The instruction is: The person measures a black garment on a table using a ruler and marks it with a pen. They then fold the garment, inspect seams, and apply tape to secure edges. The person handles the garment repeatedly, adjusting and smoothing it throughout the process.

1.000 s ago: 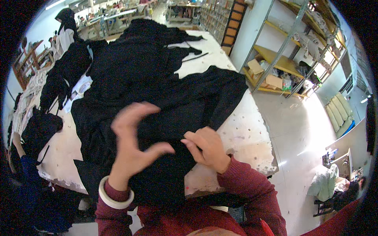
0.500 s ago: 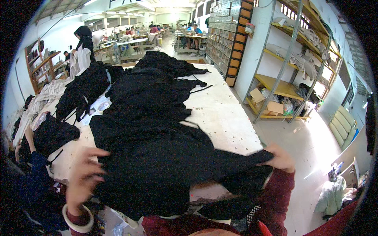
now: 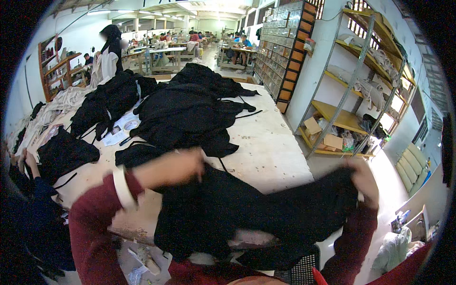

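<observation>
A black garment (image 3: 256, 204) stretches in front of me, with its lower part hanging over the near table edge. My right hand (image 3: 365, 183) grips its right end, raised off the table. Over the garment's upper left corner is my left hand (image 3: 183, 166), palm down. Motion smears its fingers, so whether they pinch the cloth cannot be made out. A pale bangle (image 3: 123, 188) circles my left wrist. Just beyond lies a pile of similar black garments (image 3: 183, 114), some with thin straps trailing on the pale table (image 3: 268, 147).
A tape roll (image 3: 130, 125), a pen (image 3: 124, 141) and papers (image 3: 113, 137) lie left of the pile. Another person's hands (image 3: 29, 164) touch a black garment (image 3: 66, 148) at the left. Metal shelving (image 3: 354, 85) stands to the right, and a black plastic crate (image 3: 304, 266) is below me.
My left hand has swung from the left side to the right, over the garment. My right hand has moved right, drawing the garment that way and off the pile.
</observation>
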The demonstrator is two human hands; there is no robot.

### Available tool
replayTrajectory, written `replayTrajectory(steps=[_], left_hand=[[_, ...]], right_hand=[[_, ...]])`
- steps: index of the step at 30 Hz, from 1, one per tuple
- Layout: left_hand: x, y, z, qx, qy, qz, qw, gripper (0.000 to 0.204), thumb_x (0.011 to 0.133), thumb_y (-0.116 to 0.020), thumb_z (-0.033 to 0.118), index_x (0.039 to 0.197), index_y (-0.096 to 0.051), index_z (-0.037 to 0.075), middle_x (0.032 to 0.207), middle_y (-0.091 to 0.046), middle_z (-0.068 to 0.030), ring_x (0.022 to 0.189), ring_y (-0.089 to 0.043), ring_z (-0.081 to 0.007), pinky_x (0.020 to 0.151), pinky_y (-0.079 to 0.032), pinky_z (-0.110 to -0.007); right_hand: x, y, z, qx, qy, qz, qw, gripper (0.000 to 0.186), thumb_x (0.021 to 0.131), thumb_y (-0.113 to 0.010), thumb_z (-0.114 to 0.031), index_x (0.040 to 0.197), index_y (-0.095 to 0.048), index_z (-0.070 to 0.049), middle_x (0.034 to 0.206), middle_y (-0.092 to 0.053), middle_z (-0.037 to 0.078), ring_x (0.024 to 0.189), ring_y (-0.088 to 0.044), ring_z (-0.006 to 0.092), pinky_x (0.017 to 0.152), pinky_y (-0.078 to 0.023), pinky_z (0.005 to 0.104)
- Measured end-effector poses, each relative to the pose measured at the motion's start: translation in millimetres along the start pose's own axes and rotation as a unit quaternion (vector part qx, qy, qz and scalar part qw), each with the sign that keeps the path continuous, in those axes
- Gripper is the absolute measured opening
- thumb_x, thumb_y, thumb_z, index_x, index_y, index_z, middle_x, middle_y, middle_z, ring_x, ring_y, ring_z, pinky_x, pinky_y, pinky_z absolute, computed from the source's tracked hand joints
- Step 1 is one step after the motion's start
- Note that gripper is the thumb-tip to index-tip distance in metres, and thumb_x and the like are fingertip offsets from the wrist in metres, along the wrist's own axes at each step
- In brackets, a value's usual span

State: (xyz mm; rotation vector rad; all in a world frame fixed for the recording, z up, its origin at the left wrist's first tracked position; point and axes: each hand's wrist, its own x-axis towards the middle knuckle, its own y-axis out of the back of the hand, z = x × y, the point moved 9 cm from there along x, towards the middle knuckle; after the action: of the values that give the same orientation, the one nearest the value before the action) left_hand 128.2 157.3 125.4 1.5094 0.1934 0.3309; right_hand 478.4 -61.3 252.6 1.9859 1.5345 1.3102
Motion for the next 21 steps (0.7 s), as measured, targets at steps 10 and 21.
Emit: replayTrajectory(steps=[10, 21], left_hand=[[-101, 319, -82, 0.045, 0.035, 0.587, 0.807, 0.018, 0.089, -0.060, 0.006, 0.106, -0.067, 0.003, 0.106, -0.067, -0.0071, 0.104, -0.061, -0.0223, 0.095, -0.044, -0.029], [-165, -13, 41, -0.112, 0.158, 0.314, 0.930, 0.028, 0.063, -0.068, -0.003, 0.088, -0.073, 0.010, 0.085, -0.065, -0.0034, 0.095, -0.063, -0.0200, 0.089, -0.040, -0.037]], right_hand=[[105, 73, -11, -0.023, 0.081, 0.244, 0.966, 0.031, 0.070, -0.073, 0.002, 0.100, -0.064, 0.001, 0.090, -0.065, 0.004, 0.084, -0.060, 0.0138, 0.080, -0.047, 0.0262], [-62, -89, 90, -0.145, -0.078, 0.092, 0.982, 0.014, 0.080, -0.062, 0.005, 0.093, -0.065, -0.001, 0.091, -0.061, 0.011, 0.089, -0.060, 0.0241, 0.083, -0.046, 0.0336]])
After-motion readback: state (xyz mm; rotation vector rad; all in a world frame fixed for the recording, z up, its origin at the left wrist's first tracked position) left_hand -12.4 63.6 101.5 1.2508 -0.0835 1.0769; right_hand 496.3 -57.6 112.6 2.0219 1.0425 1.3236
